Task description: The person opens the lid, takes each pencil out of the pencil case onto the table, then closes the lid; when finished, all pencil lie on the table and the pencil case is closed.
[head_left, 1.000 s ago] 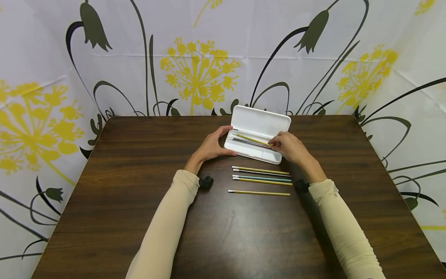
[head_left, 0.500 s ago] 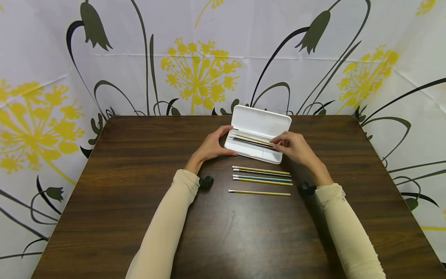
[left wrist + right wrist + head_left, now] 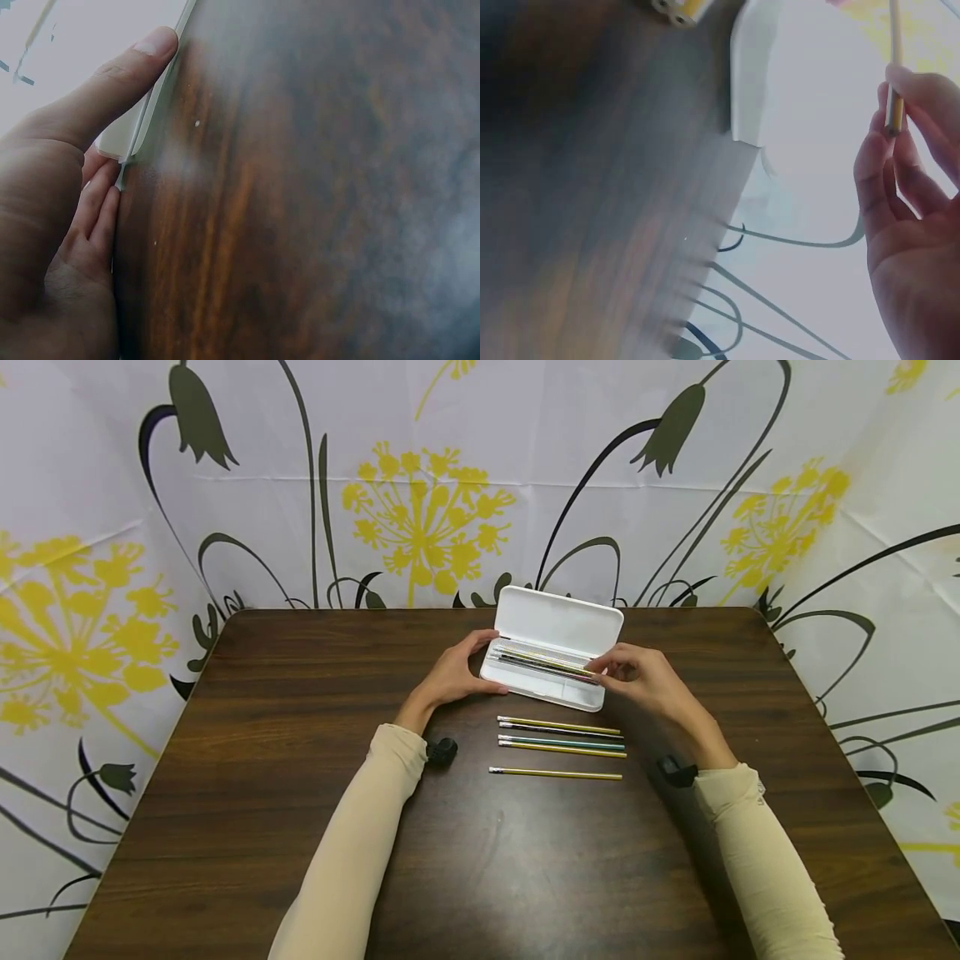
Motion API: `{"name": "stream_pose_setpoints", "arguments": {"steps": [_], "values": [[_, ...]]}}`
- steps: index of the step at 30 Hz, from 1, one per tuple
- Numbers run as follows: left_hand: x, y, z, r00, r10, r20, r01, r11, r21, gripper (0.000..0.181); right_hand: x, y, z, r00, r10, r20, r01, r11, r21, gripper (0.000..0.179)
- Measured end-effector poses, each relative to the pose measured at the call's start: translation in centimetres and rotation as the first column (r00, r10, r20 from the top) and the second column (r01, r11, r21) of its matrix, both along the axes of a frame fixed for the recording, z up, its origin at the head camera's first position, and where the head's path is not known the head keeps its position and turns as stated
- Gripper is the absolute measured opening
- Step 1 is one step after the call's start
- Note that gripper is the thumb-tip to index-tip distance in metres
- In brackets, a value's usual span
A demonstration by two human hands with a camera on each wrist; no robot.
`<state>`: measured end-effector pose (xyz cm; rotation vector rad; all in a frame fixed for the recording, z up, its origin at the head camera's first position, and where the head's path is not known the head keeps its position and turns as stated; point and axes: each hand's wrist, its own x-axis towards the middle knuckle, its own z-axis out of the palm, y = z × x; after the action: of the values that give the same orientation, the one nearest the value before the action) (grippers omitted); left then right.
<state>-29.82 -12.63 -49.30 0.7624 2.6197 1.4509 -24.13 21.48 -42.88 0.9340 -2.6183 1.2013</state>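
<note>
A white pencil case (image 3: 558, 617) lies with its lid raised near the back of the table. My left hand (image 3: 448, 677) grips its left end, thumb along the front edge and fingers round behind. In the left wrist view the thumb (image 3: 112, 90) presses the case's side. Over the case's right end, my right hand (image 3: 651, 678) pinches a yellow striped pencil (image 3: 896, 45) between thumb and fingers near its unsharpened end. Dark pencils (image 3: 528, 662) lie in the tray beside it, their right ends close to the fingertips.
In front of the case, several pencils lie in rough rows, eraser ends left: a yellow pencil (image 3: 558, 725), a teal pencil (image 3: 562, 742) and others. Another yellow pencil (image 3: 555, 772) lies nearer. A flowered cloth (image 3: 420, 527) hangs behind the brown table (image 3: 300, 735).
My right wrist has swung outward to the right, and the pinched pencil has come down alongside the others in the case. The left hand has stayed put.
</note>
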Motion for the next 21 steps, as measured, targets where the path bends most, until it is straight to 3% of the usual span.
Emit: {"name": "stream_pose_setpoints", "arguments": {"steps": [7,13,16,21], "values": [[-0.1,0.0,0.1,1.000,0.001,-0.004,-0.001,1.000,-0.001,0.097,4.0,0.3,-0.1,0.983,0.180,0.024,-0.179,0.983,-0.029,0.026],[-0.2,0.1,0.3,1.000,-0.003,0.003,0.003,1.000,0.004,0.098,7.8,0.7,-0.3,0.970,0.220,0.102,-0.218,0.975,-0.036,0.032],[-0.1,0.1,0.3,1.000,0.001,0.013,-0.001,1.000,0.007,0.097,8.5,1.2,-1.3,0.969,0.217,0.118,-0.215,0.976,-0.031,0.029],[0.0,0.1,0.3,1.000,0.002,0.024,-0.002,1.000,-0.005,0.097,8.4,2.1,-2.8,0.969,0.219,0.118,-0.221,0.975,0.000,0.023]]}}
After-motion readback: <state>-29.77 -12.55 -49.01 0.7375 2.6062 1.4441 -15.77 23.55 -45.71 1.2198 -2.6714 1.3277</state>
